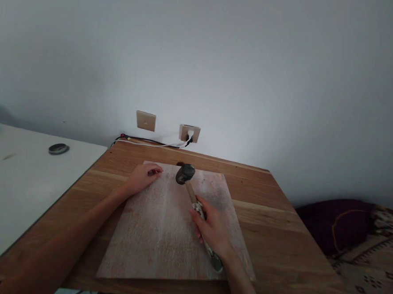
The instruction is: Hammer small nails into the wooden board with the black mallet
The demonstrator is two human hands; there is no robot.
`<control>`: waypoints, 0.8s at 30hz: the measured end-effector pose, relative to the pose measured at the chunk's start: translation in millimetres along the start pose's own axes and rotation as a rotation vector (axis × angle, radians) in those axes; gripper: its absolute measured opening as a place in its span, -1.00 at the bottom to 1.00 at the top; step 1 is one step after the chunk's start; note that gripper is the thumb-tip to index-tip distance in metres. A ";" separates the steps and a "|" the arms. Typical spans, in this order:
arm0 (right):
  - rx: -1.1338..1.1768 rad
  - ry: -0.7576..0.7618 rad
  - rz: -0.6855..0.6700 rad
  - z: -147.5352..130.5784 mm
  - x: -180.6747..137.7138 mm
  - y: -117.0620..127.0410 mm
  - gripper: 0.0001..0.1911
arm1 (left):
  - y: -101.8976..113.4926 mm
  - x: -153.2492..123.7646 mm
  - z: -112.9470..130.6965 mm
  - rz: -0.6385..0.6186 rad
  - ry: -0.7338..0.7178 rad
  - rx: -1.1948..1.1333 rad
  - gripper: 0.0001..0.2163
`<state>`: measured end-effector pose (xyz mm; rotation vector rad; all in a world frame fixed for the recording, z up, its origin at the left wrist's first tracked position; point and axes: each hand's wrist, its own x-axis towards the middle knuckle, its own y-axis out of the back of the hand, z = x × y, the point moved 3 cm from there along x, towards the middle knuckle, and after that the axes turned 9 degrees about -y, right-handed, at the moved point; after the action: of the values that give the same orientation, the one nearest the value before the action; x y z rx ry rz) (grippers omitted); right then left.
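My right hand (210, 225) is wrapped round the handle of a hammer (190, 192). It has a dark, rounded head, a bare wooden neck and a worn, whitish-patched grip. The head is held over the far part of a pale, worn wooden board (158, 233). At the board's far left corner rests my left hand (144, 178), its fingers curled and the thumb and fingertips pinched together. Whatever may be between those fingertips is too small to make out. Small marks or bits dot the board near its far edge.
The board lies on a brown wooden table (277, 240) against a white wall. Cables (146, 141) run along the back edge to a wall socket (190, 133). On the left, a white table (20, 189) bears a round dark lid (58, 149). Patterned fabric (372, 260) lies at the right.
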<state>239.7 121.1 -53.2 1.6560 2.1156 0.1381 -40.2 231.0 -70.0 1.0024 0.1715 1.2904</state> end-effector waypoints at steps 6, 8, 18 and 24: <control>0.001 0.017 -0.027 -10.1 7.9 -8.7 -0.44 | -2.1 1.1 -0.4 -0.013 -0.048 0.032 -0.76; -0.005 0.043 -0.036 -14.5 10.9 -11.8 -0.44 | -2.6 1.9 -1.3 -0.005 -0.056 0.048 -0.76; -0.056 0.114 -0.068 -42.2 32.6 -37.9 -0.60 | 0.8 3.2 -1.9 -0.002 0.073 -0.041 -0.53; 0.192 0.073 -0.125 -39.6 23.9 -39.2 -0.64 | 0.5 0.4 -4.3 0.064 0.033 -0.028 -0.36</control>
<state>184.3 140.5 -38.0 1.6394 2.3443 -0.0452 -43.1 233.6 -72.1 0.9692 0.1478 1.3645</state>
